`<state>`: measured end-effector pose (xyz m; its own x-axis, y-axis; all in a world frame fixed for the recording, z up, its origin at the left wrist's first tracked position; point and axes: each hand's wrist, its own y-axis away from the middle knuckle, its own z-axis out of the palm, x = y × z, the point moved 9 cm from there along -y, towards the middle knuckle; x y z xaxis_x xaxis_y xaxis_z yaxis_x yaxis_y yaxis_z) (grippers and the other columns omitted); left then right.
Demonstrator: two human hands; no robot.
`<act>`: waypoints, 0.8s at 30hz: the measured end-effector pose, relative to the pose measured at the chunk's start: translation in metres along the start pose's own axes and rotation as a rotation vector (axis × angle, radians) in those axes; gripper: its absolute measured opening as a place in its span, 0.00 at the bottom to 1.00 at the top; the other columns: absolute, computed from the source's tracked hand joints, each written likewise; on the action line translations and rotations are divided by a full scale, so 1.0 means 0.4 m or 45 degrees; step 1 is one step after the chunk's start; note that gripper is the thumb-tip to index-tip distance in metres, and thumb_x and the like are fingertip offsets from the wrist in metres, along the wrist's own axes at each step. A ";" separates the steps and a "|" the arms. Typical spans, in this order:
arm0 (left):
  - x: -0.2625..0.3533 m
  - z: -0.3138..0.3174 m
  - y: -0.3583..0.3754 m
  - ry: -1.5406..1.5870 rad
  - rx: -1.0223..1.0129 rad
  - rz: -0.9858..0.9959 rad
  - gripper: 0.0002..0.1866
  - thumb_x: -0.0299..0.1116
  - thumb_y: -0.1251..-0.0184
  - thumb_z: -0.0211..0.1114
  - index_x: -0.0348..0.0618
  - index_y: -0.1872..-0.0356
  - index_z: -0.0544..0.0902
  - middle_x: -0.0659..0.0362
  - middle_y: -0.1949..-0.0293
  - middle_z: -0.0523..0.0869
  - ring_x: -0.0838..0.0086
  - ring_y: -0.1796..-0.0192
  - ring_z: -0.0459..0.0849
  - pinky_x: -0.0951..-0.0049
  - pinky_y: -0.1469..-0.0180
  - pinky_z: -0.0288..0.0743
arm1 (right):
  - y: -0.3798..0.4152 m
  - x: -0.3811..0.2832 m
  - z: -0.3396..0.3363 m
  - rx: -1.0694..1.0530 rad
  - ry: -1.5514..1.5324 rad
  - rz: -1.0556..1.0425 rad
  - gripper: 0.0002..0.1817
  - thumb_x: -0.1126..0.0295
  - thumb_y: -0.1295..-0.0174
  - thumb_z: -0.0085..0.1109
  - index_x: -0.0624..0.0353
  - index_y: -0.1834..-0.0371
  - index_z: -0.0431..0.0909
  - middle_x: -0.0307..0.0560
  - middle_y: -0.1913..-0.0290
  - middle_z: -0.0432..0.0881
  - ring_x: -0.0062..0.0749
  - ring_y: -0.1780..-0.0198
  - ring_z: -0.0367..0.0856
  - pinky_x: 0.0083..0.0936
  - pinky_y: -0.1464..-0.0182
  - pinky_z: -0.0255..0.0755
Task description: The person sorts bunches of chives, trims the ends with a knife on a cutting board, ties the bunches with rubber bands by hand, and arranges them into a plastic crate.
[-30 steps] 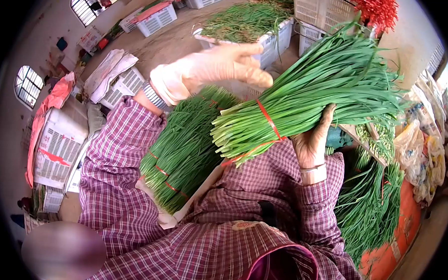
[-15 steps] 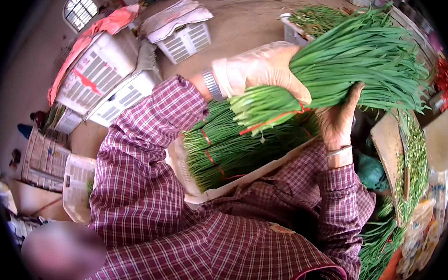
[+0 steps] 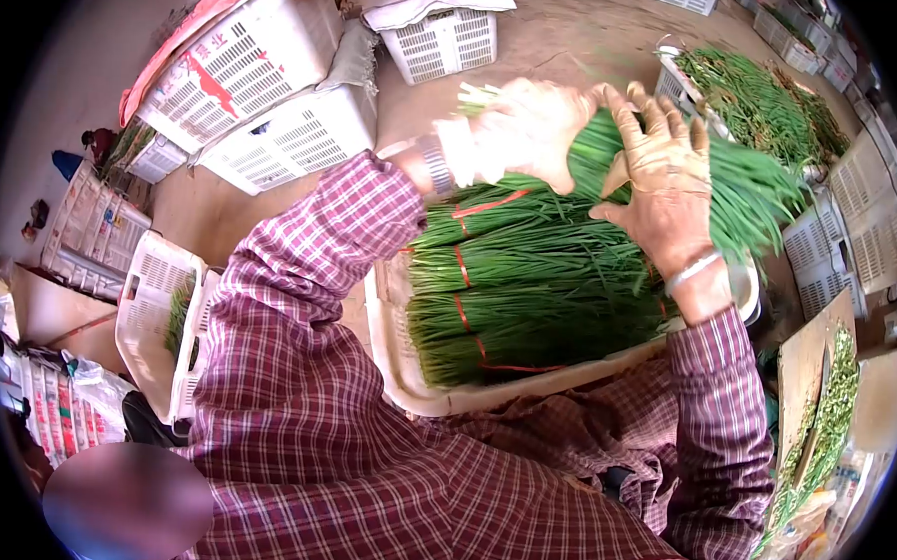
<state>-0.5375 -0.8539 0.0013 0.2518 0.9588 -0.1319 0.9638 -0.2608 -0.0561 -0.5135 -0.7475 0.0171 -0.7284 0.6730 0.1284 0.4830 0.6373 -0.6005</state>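
A bundle of garlic chives (image 3: 743,188) is held over the far side of a white plastic crate (image 3: 390,363); its pale cut ends point left and its leaves spread right, blurred. My left hand (image 3: 535,134), smeared by motion and with a watch at the wrist, grips it near the cut ends. My right hand (image 3: 663,174), with fingertips wrapped in worn tape and a bracelet at the wrist, lies over the leafy part, thumb toward me. Under both hands, several chive bundles (image 3: 538,284) tied with red bands lie side by side in the crate.
Stacked white crates (image 3: 274,142) stand at the left, one under red cloth. Behind is a covered crate (image 3: 444,45). Loose greens (image 3: 766,104) fill a crate at the back right. A board with trimmings (image 3: 814,396) leans at the right. An open crate (image 3: 152,317) sits near my left elbow.
The chive bundle has come down and toward the crate's far side. My right hand has gone from beneath the leaves to on top of them. The view has shifted.
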 end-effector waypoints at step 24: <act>-0.260 0.804 0.230 -0.258 -0.366 -0.800 0.15 0.42 0.20 0.51 0.45 0.50 0.80 0.59 0.71 0.84 0.62 0.72 0.85 0.65 0.76 0.75 | -0.165 -0.054 0.241 0.152 -0.482 -0.377 0.24 0.72 0.49 0.59 0.45 0.46 0.84 0.46 0.64 0.78 0.43 0.58 0.79 0.46 0.37 0.70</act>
<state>-0.5035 -1.0139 -0.3083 -0.3523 0.8709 -0.3425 0.9133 0.3998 0.0772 -0.5765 -0.8404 -0.0221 -0.9621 0.2715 0.0248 0.1855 0.7183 -0.6706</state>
